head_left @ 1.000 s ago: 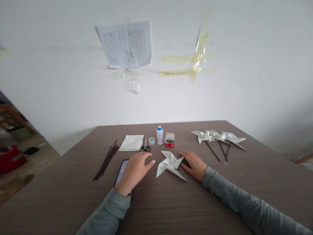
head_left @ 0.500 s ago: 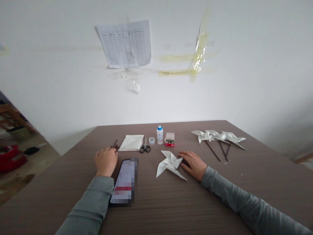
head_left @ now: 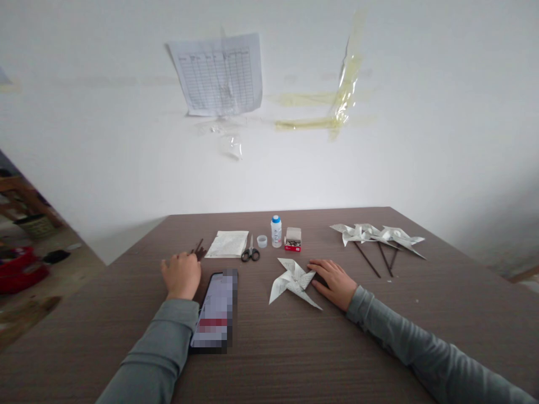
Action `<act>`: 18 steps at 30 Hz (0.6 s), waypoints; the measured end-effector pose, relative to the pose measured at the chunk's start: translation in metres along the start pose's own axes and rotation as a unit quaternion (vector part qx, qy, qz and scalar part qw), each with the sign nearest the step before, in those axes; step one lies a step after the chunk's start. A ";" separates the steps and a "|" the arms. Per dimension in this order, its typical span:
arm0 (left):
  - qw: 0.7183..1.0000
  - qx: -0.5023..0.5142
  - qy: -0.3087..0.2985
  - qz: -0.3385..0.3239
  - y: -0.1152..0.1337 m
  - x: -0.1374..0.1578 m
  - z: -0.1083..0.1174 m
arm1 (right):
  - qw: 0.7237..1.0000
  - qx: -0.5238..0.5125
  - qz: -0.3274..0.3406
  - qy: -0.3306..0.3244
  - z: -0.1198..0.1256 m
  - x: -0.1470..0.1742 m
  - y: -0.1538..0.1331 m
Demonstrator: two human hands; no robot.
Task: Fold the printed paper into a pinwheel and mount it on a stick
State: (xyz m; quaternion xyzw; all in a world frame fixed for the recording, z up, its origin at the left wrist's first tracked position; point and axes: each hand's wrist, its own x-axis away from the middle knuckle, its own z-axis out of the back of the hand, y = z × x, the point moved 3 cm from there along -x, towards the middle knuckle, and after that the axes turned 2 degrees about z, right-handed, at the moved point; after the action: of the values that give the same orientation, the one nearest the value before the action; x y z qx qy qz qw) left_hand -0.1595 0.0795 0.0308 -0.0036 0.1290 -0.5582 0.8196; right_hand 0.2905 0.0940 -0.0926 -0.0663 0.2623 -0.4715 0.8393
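A paper pinwheel [head_left: 290, 281] folded from printed paper lies flat in the middle of the table. My right hand [head_left: 334, 283] rests palm down beside it, fingers stretched out and fingertips at its right blade. To the left, my left hand [head_left: 182, 276] is on the table with bent fingers, at the near end of some thin dark brown sticks [head_left: 199, 244]. Its fingertips are hidden behind the knuckles, so whether it grips a stick does not show. A phone [head_left: 214, 311] with a lit screen lies just right of my left wrist.
Behind these stand printed paper [head_left: 227, 244], black-handled scissors [head_left: 250, 254], a small clear cup [head_left: 261, 242], a blue-capped white bottle [head_left: 276, 233] and an open red box [head_left: 293, 240] of small metal pieces. Several pinwheels [head_left: 370, 234] on sticks lie at right. A white wall backs the table.
My left hand has shifted slightly left, and its outer finger stands out a little more. My right hand and the pinwheel stay where they were.
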 end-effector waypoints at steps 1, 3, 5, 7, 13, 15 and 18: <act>1.000 0.000 -0.001 0.000 0.000 0.000 -0.001 | 1.000 0.003 0.003 0.001 -0.001 0.000 0.001; 1.000 0.001 -0.001 0.001 0.000 -0.001 -0.001 | 1.000 0.010 0.002 0.002 -0.003 0.000 0.003; 1.000 0.002 0.000 0.003 -0.001 -0.001 -0.001 | 1.000 0.015 -0.001 -0.003 -0.004 0.001 0.005; 1.000 0.004 0.002 0.003 -0.001 -0.002 -0.001 | 1.000 0.018 -0.002 -0.005 -0.005 0.001 0.006; 1.000 0.007 0.003 0.007 -0.001 -0.002 -0.001 | 1.000 0.017 -0.002 -0.008 -0.004 0.001 0.005; 1.000 0.009 0.003 0.009 -0.001 -0.002 -0.002 | 1.000 0.012 -0.002 -0.006 -0.003 0.000 0.004; 1.000 0.011 0.005 0.009 -0.002 -0.003 -0.001 | 1.000 0.000 -0.003 -0.004 -0.001 0.000 0.002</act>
State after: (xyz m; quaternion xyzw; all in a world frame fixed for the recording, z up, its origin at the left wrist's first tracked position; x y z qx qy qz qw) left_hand -0.1622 0.0816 0.0306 0.0094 0.1264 -0.5521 0.8241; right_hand 0.2919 0.0948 -0.0939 -0.0688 0.2586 -0.4734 0.8392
